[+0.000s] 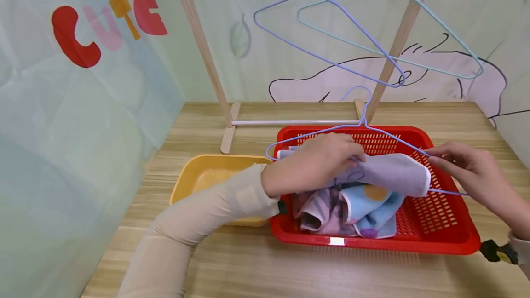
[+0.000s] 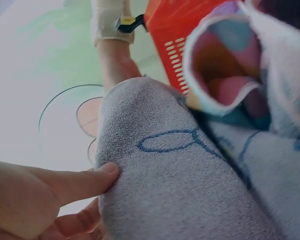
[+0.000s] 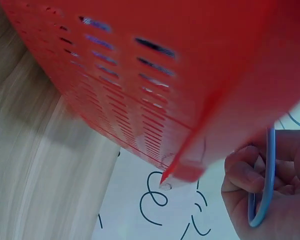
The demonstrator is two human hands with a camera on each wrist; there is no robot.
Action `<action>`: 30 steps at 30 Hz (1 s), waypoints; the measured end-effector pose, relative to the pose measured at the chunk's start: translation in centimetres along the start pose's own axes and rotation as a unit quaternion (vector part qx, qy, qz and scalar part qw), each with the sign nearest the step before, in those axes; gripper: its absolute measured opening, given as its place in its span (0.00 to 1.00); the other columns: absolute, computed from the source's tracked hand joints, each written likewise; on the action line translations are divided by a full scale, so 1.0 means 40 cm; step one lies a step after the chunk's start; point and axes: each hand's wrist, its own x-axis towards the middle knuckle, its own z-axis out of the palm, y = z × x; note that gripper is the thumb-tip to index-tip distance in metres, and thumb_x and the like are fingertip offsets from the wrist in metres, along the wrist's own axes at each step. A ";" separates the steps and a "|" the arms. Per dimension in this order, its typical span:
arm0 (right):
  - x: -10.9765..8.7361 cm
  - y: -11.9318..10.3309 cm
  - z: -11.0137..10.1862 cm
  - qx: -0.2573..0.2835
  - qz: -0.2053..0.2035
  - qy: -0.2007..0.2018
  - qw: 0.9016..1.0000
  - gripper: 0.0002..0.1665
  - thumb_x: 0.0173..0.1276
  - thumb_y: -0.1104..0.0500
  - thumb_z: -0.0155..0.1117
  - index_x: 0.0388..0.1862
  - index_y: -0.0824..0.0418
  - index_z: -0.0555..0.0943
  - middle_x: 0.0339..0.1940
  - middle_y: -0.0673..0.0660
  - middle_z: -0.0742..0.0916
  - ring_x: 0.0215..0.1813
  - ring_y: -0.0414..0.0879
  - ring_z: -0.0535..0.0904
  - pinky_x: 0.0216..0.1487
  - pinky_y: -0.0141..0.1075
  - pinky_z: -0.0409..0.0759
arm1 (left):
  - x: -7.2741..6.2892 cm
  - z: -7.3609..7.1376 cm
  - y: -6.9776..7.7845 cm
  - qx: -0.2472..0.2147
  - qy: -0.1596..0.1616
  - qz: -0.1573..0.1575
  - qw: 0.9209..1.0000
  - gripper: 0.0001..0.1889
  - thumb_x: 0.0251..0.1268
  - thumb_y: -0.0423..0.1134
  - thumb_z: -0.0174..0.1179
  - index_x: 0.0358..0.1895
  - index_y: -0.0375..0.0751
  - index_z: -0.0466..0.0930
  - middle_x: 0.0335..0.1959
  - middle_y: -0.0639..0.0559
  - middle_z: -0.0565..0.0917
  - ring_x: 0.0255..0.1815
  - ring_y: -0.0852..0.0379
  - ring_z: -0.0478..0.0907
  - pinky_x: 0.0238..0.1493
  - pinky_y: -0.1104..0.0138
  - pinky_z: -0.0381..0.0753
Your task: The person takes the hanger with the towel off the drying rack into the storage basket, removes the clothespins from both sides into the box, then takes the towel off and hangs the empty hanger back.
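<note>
A lavender-grey towel (image 1: 391, 171) with a blue line drawing hangs folded over the lower bar of a periwinkle wire hanger (image 1: 397, 138), above the red basket (image 1: 372, 241). My left hand (image 1: 316, 162) pinches the towel's upper edge. In the left wrist view, the thumb (image 2: 87, 185) presses on the cloth while the other fingers lie behind it. At the hanger's right end, my right hand (image 1: 476, 167) holds the wire. The right wrist view shows fingers curled round the bent hanger tip (image 3: 262, 212). Pink and blue patterned cloths (image 1: 368, 208) lie bunched in the basket below.
A yellow basin (image 1: 194, 174) stands left of the basket, partly behind my left sleeve. Behind them is a wooden rack (image 1: 203, 45) with a white lower rod (image 1: 298, 123). Two more hangers, one purple (image 1: 290, 46) and one teal (image 1: 447, 29), hang above.
</note>
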 end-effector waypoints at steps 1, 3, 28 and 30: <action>-0.001 -0.001 -0.002 0.003 0.001 0.003 1.000 0.12 0.68 0.71 0.65 0.50 0.69 0.83 0.37 0.50 0.86 0.31 0.35 0.76 0.31 0.19 0.75 | 0.001 -0.005 -0.001 -0.006 0.011 0.003 1.000 0.11 0.71 0.37 0.62 0.53 0.45 0.85 0.47 0.55 0.84 0.49 0.62 0.78 0.54 0.76 0.73; -0.003 -0.003 -0.005 0.012 0.003 0.008 1.000 0.12 0.69 0.71 0.64 0.50 0.69 0.83 0.36 0.43 0.85 0.32 0.35 0.76 0.32 0.18 0.75 | 0.002 -0.016 -0.001 -0.017 0.032 0.007 0.999 0.09 0.71 0.35 0.61 0.51 0.44 0.86 0.44 0.54 0.84 0.47 0.62 0.78 0.52 0.76 0.73; -0.009 0.008 -0.034 -0.018 0.039 0.045 0.998 0.11 0.73 0.70 0.59 0.52 0.72 0.81 0.39 0.21 0.74 0.39 0.19 0.70 0.38 0.10 0.68 | 0.010 -0.145 -0.011 -0.120 0.258 0.066 0.956 0.07 0.70 0.30 0.61 0.46 0.34 0.86 0.43 0.49 0.87 0.46 0.63 0.79 0.52 0.77 0.73; -0.011 0.006 -0.033 -0.020 0.041 0.045 0.998 0.12 0.73 0.70 0.59 0.52 0.73 0.81 0.41 0.32 0.81 0.39 0.19 0.69 0.38 0.10 0.67 | 0.012 -0.159 -0.010 -0.122 0.275 0.066 0.951 0.08 0.70 0.30 0.61 0.46 0.34 0.86 0.44 0.49 0.87 0.46 0.63 0.80 0.51 0.77 0.74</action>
